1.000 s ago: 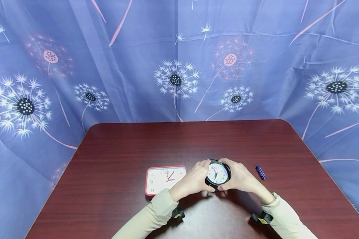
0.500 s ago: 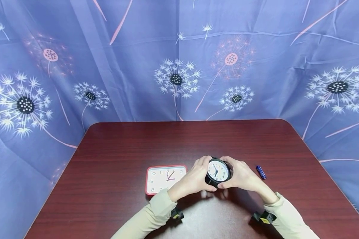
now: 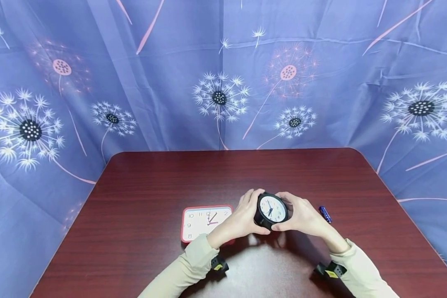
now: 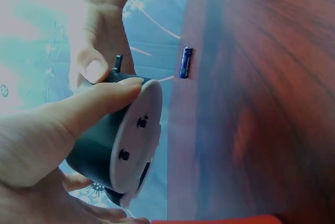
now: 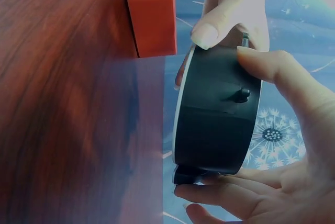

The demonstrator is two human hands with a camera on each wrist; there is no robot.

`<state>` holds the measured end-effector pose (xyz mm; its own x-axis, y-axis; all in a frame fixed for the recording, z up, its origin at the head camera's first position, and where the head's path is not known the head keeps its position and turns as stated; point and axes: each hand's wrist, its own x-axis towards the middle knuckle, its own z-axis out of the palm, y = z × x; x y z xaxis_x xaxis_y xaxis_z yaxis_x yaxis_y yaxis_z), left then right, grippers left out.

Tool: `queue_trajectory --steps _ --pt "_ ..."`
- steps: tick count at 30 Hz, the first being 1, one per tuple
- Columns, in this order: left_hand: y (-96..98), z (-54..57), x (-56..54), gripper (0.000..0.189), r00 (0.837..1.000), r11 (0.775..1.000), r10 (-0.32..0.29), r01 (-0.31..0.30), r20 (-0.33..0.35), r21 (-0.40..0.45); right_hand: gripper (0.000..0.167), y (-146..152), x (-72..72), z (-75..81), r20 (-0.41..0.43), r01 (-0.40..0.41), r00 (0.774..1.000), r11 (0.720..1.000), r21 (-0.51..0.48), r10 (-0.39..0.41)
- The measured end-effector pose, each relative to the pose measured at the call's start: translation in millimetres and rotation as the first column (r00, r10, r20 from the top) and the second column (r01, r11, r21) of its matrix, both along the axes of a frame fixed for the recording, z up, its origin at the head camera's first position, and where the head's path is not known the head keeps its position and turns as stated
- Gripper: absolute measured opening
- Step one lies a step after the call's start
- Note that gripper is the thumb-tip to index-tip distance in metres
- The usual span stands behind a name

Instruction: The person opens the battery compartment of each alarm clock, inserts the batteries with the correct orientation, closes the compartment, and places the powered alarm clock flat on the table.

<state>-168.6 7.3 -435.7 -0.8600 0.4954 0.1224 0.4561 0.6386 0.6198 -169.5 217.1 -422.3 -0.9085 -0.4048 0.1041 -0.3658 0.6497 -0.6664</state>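
Fingers [image 3: 252, 199] of the left hand [image 3: 241, 220] and right hand [image 3: 302, 216] curl around opposite sides of a black clock [image 3: 273, 208], tilted and raised above the surface [image 3: 152, 178], between a red-framed clock [image 3: 198, 225] and a blue battery [image 3: 325, 214].

The person wore plain cream: a long left sleeve [image 3: 180, 271] with a broad cuff [image 3: 202, 250], and a long right sleeve [image 3: 362, 271], nearer the worktop's [image 3: 208, 178] right edge, creased toward the wrist. A boxy black left wrist camera [image 3: 221, 265] and a matching right wrist camera [image 3: 337, 268] each showed a yellow marking [image 3: 332, 274]. The left hand [image 3: 243, 219] and right hand [image 3: 303, 215] were bare, with short, rounded thumbnails [image 4: 97, 71].
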Motion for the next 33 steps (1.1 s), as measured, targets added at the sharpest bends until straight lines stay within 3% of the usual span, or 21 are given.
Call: queue_trajectory --steps 12,16,20,25,33 --pt "-4.8 -0.2 -5.1 0.122 0.990 0.991 -0.018 -0.001 0.141 0.136 0.082 5 -0.9 1.4 0.105 0.025 0.994 0.997 -0.079 -0.017" --pt "-4.8 -0.8 -5.2 0.122 0.989 0.988 -0.012 -0.012 0.148 0.157 0.080 7 -1.6 1.6 0.167 0.027 0.986 0.989 -0.143 -0.002" --pt "-3.7 -1.1 -5.0 0.119 0.993 0.988 0.003 -0.022 0.122 0.154 0.078 9 -2.8 0.8 0.230 0.021 0.973 0.980 -0.198 0.026" --pt "-1.8 -2.1 -5.4 0.116 0.999 0.987 0.006 -0.012 0.034 0.159 0.076 10 -5.4 -2.0 0.308 0.010 0.948 0.961 -0.278 0.079" --pt "-3.0 -3.3 -6.5 0.114 0.999 0.979 0.003 0.007 -0.049 0.202 0.072 11 -10.8 -8.5 0.357 -0.028 0.915 0.913 -0.406 0.187"
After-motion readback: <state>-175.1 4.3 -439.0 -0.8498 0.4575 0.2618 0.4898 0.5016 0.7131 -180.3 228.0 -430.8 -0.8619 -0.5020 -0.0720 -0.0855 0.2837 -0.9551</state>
